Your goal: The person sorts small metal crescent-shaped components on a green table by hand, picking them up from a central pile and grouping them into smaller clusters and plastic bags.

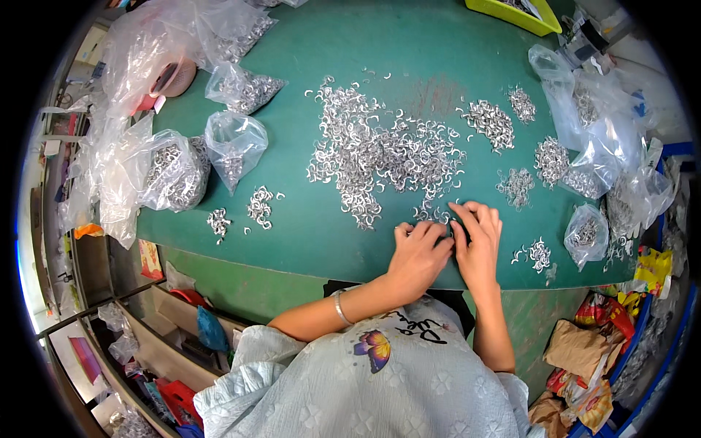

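Small silvery crescent-shaped metal pieces [358, 150] lie in a wide loose heap on the green table [292, 244]. My left hand [420, 255] rests at the heap's near edge, its fingers curled together. Beside it is my right hand [478, 233], with bent fingers and the thumb turned toward the left hand's fingertips. The fingertips of both hands almost meet, close to a few crescent pieces [431, 213]. Whatever sits between the fingers is too small and too hidden to make out.
Smaller piles of pieces lie to the right [491, 125] and left [260, 207]. Clear plastic bags of pieces stand at the left [175, 171] and right [586, 232] edges. A yellow-green tray [515, 16] is at the far right. Open drawers [164, 321] sit below left.
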